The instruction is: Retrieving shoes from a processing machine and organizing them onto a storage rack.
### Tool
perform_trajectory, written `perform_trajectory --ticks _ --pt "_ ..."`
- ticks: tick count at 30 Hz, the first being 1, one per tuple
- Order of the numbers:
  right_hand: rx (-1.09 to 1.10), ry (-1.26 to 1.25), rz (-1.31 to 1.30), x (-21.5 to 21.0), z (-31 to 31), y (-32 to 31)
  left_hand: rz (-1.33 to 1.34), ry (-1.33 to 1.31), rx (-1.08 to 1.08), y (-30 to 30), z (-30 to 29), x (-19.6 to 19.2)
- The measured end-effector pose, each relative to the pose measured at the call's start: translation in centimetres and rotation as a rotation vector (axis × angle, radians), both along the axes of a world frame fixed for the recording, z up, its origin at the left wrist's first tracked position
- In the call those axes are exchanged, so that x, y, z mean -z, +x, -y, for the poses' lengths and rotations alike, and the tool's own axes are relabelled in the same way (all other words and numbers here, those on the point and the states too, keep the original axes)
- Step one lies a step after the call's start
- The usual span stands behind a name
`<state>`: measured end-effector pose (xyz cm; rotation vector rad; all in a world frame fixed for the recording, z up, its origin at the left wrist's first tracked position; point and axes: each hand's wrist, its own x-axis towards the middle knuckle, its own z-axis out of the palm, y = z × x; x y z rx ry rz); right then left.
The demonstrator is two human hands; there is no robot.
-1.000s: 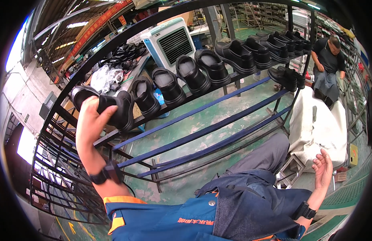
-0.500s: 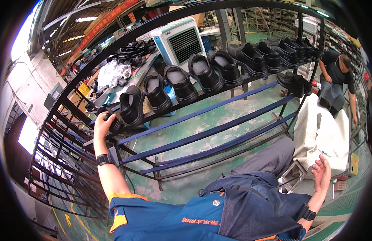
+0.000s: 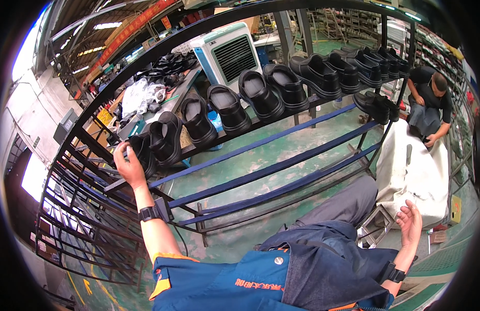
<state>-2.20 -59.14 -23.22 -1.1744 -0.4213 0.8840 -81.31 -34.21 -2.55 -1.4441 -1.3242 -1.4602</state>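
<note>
A row of black slip-on shoes stands along the top bar of a black metal rack in front of me. My left hand is at the row's left end, beside the leftmost black shoe. Its fingers are loosely bent and look free of the shoe, though any slight contact is hidden. The neighbouring shoe stands just right of that one. Low on the right, my right hand is held up with loosely curved fingers and nothing in it, near a white cloth-like cover.
Blue bars cross the rack below the shoes. More black shoes sit lower at its right end. Behind stand an air cooler and a cluttered table. A co-worker sits at the right. A metal frame is near my knee.
My left hand has come off the leftmost shoe and shifted slightly left and down; that shoe now stands uncovered in the row. The co-worker's arm has drawn in toward the lap.
</note>
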Motion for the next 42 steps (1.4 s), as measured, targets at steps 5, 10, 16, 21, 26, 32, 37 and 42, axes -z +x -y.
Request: perform_trajectory --ticks 5,10,16,21,26,32,37,42 --pt "-0.02 0.01 -0.001 -1.0 -0.5 -0.6 -0.181 -0.026 0.303 14.4 -0.6 -3.0" --pt "-0.106 -0.002 0.051 -3.5 -1.6 -2.1 -0.125 -0.451 1.022 31.4 -4.7 1.1" --pt "-0.232 -0.191 0.382 -10.5 -2.4 -0.2 -0.305 -0.9 1.598 54.7 -7.0 12.8" --pt "-0.17 -0.389 0.658 -18.9 3.1 4.6 -0.423 -1.264 1.792 69.7 -1.9 20.7" --pt "0.158 -0.739 0.784 -23.3 18.9 4.2 -1.255 -1.061 1.424 71.8 0.7 24.5" --pt "0.813 -0.961 0.443 -22.1 43.8 2.0 -0.873 -0.854 1.613 69.8 -0.5 24.9" --pt "1.426 -0.501 0.04 -15.1 64.4 2.5 -0.823 -0.838 1.571 69.4 -0.7 25.1" --pt "1.617 -0.549 0.043 -10.9 77.8 5.1 -0.837 -0.82 1.542 69.7 -0.1 24.6"
